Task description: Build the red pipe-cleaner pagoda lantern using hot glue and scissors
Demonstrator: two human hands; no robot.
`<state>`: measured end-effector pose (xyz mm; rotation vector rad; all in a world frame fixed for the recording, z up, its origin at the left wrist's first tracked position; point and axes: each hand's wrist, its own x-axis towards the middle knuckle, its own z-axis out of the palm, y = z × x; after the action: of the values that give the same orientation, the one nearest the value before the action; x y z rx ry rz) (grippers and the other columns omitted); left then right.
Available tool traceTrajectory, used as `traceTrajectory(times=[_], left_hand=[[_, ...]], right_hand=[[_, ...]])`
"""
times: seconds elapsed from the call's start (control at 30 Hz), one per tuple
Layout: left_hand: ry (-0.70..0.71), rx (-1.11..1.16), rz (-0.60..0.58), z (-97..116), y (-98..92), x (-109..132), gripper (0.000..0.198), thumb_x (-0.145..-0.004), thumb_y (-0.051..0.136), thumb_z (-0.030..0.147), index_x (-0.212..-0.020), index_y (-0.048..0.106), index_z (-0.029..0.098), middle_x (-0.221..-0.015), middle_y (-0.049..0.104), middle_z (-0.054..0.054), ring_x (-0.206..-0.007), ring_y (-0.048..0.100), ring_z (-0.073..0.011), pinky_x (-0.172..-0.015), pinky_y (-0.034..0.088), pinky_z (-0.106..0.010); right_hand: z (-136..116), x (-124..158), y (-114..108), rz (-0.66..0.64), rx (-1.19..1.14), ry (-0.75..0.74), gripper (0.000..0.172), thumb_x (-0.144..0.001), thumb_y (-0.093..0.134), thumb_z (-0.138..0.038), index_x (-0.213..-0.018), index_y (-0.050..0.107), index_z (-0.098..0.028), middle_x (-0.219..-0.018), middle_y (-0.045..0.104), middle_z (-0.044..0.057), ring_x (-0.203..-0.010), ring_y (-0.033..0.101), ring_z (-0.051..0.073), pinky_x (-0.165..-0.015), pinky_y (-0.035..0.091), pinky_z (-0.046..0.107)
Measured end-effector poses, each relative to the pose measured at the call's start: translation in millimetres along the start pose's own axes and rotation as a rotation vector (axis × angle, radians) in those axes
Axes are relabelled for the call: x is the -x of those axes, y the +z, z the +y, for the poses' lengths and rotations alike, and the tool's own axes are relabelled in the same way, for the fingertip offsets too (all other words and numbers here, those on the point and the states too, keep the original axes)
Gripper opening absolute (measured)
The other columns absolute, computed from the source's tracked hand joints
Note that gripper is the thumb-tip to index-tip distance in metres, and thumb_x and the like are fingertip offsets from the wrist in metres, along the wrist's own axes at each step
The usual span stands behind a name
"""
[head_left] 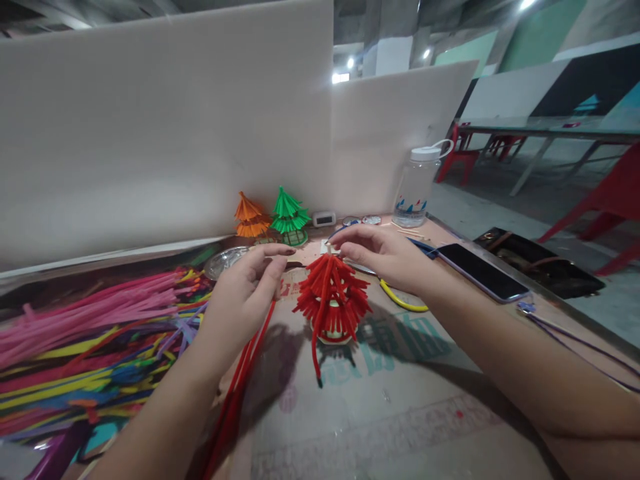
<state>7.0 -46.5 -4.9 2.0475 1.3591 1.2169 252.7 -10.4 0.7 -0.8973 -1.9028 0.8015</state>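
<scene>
A small red tree made of pipe cleaners (333, 297) stands upright on the board before me, a pale stick tip at its top. One red strand hangs down its front past the base. To its left is my left hand (247, 283), fingers curved and thumb apart, holding nothing visible. My right hand (383, 253) hovers at the tree's top, thumb and fingers apart beside the tip; whether they touch it I cannot tell. Long red pipe cleaners (243, 387) lie by my left forearm.
Orange (251, 215) and green (289, 215) trees stand at the back by a white partition (165, 133). Colourful pipe cleaners (100, 340) pile up on the left. A water bottle (413, 187), a phone (480, 272) and a yellow strip (403, 300) are on the right.
</scene>
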Motion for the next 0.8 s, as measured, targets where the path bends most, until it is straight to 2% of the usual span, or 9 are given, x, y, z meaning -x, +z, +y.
traceTrajectory(times=[0.1, 0.17, 0.23, 0.3, 0.4, 0.5, 0.57, 0.67, 0.8], left_hand=[[0.002, -0.035, 0.016, -2, -1.8, -1, 0.026, -0.098, 0.053, 0.037, -0.116, 0.067, 0.024, -0.09, 0.071, -0.003, -0.072, 0.065, -0.0164, -0.066, 0.051, -0.027], [0.096, -0.111, 0.032, -3, -3.6, -2, 0.03, -0.096, 0.053, 0.028, -0.124, 0.063, 0.024, -0.109, 0.07, -0.006, -0.092, 0.067, -0.0194, -0.082, 0.054, -0.032], [0.188, -0.175, 0.055, -3, -4.8, -3, 0.039, -0.094, 0.055, 0.023, -0.132, 0.059, 0.024, -0.121, 0.066, -0.007, -0.107, 0.065, -0.0212, -0.096, 0.052, -0.036], [0.183, -0.185, 0.07, -3, -4.5, -3, 0.037, -0.094, 0.058, 0.026, -0.131, 0.06, 0.024, -0.116, 0.069, -0.006, -0.104, 0.066, -0.0205, -0.095, 0.052, -0.035], [0.11, -0.155, 0.084, 0, -1.1, -5, 0.025, -0.099, 0.055, 0.033, -0.119, 0.068, 0.024, -0.096, 0.073, -0.002, -0.086, 0.068, -0.0173, -0.08, 0.054, -0.03], [0.189, -0.183, 0.078, 5, 4.7, -16, 0.028, -0.099, 0.054, 0.034, -0.119, 0.069, 0.023, -0.107, 0.072, -0.004, -0.097, 0.067, -0.0186, -0.088, 0.053, -0.031], [0.247, -0.192, -0.002, 9, 9.1, -27, 0.033, -0.097, 0.057, 0.038, -0.122, 0.07, 0.021, -0.114, 0.07, -0.007, -0.106, 0.065, -0.0209, -0.095, 0.051, -0.034], [0.263, -0.094, -0.158, 14, 17.2, -41, 0.034, -0.096, 0.059, 0.045, -0.115, 0.074, 0.02, -0.112, 0.071, -0.008, -0.107, 0.065, -0.0223, -0.099, 0.049, -0.037], [0.273, 0.052, -0.182, 16, 28.1, -45, 0.024, -0.094, 0.061, 0.04, -0.097, 0.075, 0.021, -0.106, 0.072, -0.007, -0.102, 0.066, -0.0207, -0.097, 0.048, -0.035]], right_hand=[[-4, 0, -13, 0.034, -0.001, 0.011, 0.029, -0.094, 0.061, -0.04, -0.109, 0.071, -0.018, -0.109, 0.075, 0.008, -0.099, 0.07, 0.021, -0.088, 0.054, 0.037], [-7, 1, -23, 0.061, 0.007, 0.027, 0.029, -0.093, 0.062, -0.041, -0.109, 0.071, -0.019, -0.111, 0.076, 0.008, -0.099, 0.07, 0.021, -0.09, 0.054, 0.038], [-9, 2, -32, 0.073, 0.042, 0.045, 0.027, -0.093, 0.063, -0.041, -0.108, 0.072, -0.021, -0.111, 0.076, 0.007, -0.101, 0.07, 0.022, -0.092, 0.053, 0.038], [-9, 3, -38, 0.07, 0.07, 0.05, 0.025, -0.092, 0.064, -0.041, -0.108, 0.072, -0.022, -0.111, 0.076, 0.006, -0.101, 0.07, 0.022, -0.091, 0.053, 0.037], [-9, 3, -39, 0.071, 0.098, 0.041, 0.022, -0.091, 0.065, -0.04, -0.101, 0.072, -0.022, -0.103, 0.076, 0.005, -0.095, 0.07, 0.022, -0.087, 0.053, 0.036], [-9, 3, -33, 0.025, 0.144, 0.017, 0.021, -0.091, 0.064, -0.039, -0.095, 0.071, -0.02, -0.096, 0.076, 0.005, -0.089, 0.069, 0.021, -0.08, 0.052, 0.034], [-9, 3, -28, -0.026, 0.206, -0.005, 0.021, -0.091, 0.061, -0.038, -0.091, 0.069, -0.019, -0.091, 0.074, 0.004, -0.084, 0.067, 0.019, -0.075, 0.05, 0.032], [-8, 3, -24, -0.101, 0.348, -0.005, 0.025, -0.092, 0.058, -0.04, -0.081, 0.065, -0.019, -0.077, 0.068, 0.001, -0.071, 0.062, 0.017, -0.064, 0.043, 0.028], [-8, 3, -24, -0.201, 0.404, -0.017, 0.028, -0.094, 0.055, -0.042, -0.082, 0.066, -0.019, -0.075, 0.066, 0.0, -0.069, 0.058, 0.015, -0.061, 0.039, 0.026]])
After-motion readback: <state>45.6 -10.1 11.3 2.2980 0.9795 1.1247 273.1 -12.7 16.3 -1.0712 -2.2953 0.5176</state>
